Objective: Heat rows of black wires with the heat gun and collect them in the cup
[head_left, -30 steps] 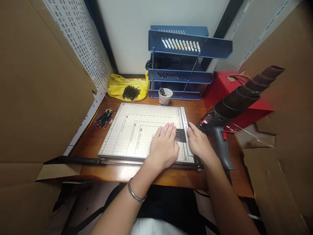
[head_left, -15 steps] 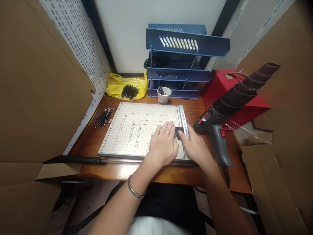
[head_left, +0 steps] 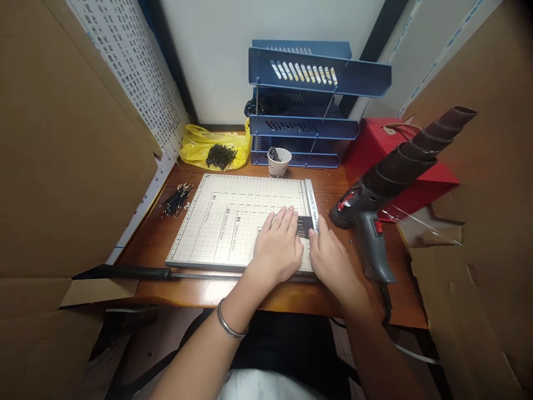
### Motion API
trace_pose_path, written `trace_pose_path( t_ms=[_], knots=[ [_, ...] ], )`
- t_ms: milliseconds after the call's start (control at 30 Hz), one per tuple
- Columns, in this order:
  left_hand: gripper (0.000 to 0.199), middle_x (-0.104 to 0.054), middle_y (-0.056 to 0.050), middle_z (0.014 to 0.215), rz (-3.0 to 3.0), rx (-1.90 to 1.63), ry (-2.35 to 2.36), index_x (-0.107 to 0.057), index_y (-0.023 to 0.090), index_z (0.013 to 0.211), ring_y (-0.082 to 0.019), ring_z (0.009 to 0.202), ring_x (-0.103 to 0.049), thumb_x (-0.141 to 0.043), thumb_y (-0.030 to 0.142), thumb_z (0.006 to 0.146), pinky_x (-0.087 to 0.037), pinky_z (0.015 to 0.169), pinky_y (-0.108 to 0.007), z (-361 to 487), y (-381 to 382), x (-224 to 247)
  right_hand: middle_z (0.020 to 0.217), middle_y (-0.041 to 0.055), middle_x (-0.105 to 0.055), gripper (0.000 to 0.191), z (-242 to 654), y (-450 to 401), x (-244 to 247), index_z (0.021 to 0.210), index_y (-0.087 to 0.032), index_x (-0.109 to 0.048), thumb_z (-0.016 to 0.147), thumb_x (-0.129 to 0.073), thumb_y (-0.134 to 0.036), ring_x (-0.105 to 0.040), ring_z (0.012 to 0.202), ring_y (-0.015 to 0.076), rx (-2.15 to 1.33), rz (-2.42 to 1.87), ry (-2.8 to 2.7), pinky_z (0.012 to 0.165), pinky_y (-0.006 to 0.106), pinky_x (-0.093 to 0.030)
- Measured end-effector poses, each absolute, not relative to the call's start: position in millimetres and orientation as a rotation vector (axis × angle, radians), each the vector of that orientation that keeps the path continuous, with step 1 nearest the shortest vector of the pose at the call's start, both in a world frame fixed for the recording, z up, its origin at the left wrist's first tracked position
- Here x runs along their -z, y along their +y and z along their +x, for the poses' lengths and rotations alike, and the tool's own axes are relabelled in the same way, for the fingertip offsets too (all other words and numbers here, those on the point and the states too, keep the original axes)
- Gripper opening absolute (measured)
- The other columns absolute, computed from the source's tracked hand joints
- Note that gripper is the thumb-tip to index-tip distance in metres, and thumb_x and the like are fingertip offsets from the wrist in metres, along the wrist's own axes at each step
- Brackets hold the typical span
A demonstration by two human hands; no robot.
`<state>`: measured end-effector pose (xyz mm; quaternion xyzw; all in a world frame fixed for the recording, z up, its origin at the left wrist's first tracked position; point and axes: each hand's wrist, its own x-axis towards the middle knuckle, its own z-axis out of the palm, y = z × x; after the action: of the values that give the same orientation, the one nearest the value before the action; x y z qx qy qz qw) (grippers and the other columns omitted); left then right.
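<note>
A row of thin black strips (head_left: 303, 226), perhaps wires or tubes, lies side by side on the gridded board of a paper cutter (head_left: 195, 233). My left hand (head_left: 278, 241) rests flat on the board with fingers stretched over the left part of the row, hiding that end. At the row's right end, my right hand (head_left: 333, 253) touches the cutter's ruler edge (head_left: 311, 200), its thumb and fingers extended and slightly apart. The cutter's long arm with a black handle (head_left: 125, 272) lies down along the near edge.
Black-and-gold pieces (head_left: 178, 200) lie left of the cutter. More black pieces (head_left: 222, 156) sit on a yellow bag (head_left: 191, 145). A paper cup (head_left: 280, 166) stands before the blue rack (head_left: 287, 126). A heat gun (head_left: 377, 222) and red box (head_left: 441, 178) are at right.
My right hand has drawn slightly back and its thumb has come off the black strips, so more of their right end shows. My left hand stays in place.
</note>
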<state>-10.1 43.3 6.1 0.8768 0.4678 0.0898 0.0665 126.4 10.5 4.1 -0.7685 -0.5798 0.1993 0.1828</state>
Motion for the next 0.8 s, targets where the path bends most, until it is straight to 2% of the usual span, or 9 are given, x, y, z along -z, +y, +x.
trace_pose_path(
  t_ms=[133, 233, 367, 500, 733, 800],
  knots=[
    [0.061, -0.030, -0.012, 0.168, 2.631, -0.304, 1.412, -0.035, 0.006, 0.158, -0.024, 0.157, -0.025, -0.030, 0.028, 0.102, -0.020, 0.129, -0.044, -10, 43, -6, 0.157, 0.0199, -0.046, 0.062, 138, 8, -2, 0.152, -0.006, -0.043, 0.102, -0.020, -0.034, -0.049, 0.143, 0.0333, -0.510, -2.061, -1.594, 0.120, 0.052, -0.032],
    [0.061, -0.029, -0.012, 0.168, 2.640, -0.284, 1.414, -0.034, 0.005, 0.159, -0.024, 0.157, -0.024, -0.029, 0.029, 0.103, -0.019, 0.129, -0.044, -10, 43, -6, 0.156, 0.0182, -0.049, 0.063, 142, 8, -6, 0.151, -0.009, -0.046, 0.102, -0.022, -0.041, -0.046, 0.144, 0.0344, -0.539, -2.096, -1.476, 0.121, 0.052, -0.031],
    [0.062, -0.025, -0.011, 0.170, 2.638, -0.232, 1.422, -0.031, 0.004, 0.160, -0.024, 0.158, -0.020, -0.028, 0.031, 0.104, -0.017, 0.130, -0.043, -10, 44, -7, 0.149, 0.0189, -0.056, 0.068, 134, 12, -13, 0.155, -0.014, -0.041, 0.100, -0.036, -0.054, -0.051, 0.139, 0.0406, -0.655, -2.183, -1.475, 0.112, 0.055, -0.040],
    [0.062, -0.025, -0.011, 0.170, 2.640, -0.221, 1.421, -0.031, 0.003, 0.160, -0.024, 0.158, -0.021, -0.028, 0.031, 0.104, -0.017, 0.130, -0.043, -10, 44, -7, 0.138, 0.0204, -0.063, 0.059, 128, 13, -12, 0.150, -0.014, -0.044, 0.101, -0.033, -0.044, -0.060, 0.127, 0.0389, -0.655, -2.168, -1.556, 0.103, 0.051, -0.047],
    [0.062, -0.029, -0.012, 0.168, 2.649, -0.264, 1.434, -0.034, 0.005, 0.158, -0.025, 0.157, -0.024, -0.030, 0.030, 0.103, -0.018, 0.129, -0.044, -9, 43, -7, 0.147, 0.0232, -0.056, 0.060, 131, 11, -8, 0.150, -0.006, -0.045, 0.103, -0.024, -0.036, -0.056, 0.133, 0.0372, -0.593, -2.085, -1.581, 0.111, 0.052, -0.040],
    [0.062, -0.029, -0.013, 0.168, 2.668, -0.241, 1.430, -0.034, 0.003, 0.159, -0.026, 0.157, -0.025, -0.030, 0.030, 0.103, -0.016, 0.130, -0.045, -9, 43, -8, 0.148, 0.0205, -0.056, 0.058, 137, 7, -11, 0.148, -0.008, -0.049, 0.104, -0.027, -0.038, -0.057, 0.133, 0.0337, -0.519, -2.023, -1.492, 0.112, 0.048, -0.041]
  ],
)
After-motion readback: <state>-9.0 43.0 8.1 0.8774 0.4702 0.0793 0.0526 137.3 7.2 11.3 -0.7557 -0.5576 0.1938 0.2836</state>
